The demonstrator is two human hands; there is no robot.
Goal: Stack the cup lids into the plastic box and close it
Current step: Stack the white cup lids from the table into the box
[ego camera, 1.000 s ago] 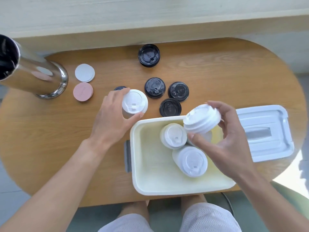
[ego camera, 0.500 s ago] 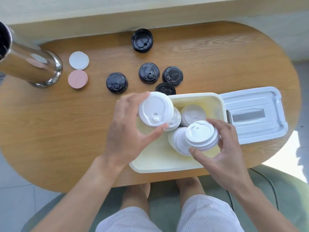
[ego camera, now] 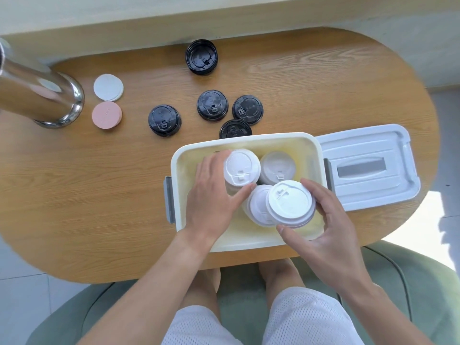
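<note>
On the wooden bench the open plastic box is the landmark; its grey box lid lies just to its right. Inside the box, the left hand grips one white lid stack and the right hand grips another white stack. Five black lids lie behind the box.

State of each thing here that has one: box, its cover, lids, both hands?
plastic box: open, holding white lids
box cover: off, lying right of the box
left hand: gripping a white lid stack
right hand: gripping a white lid stack
black lids: five, on the table
</note>
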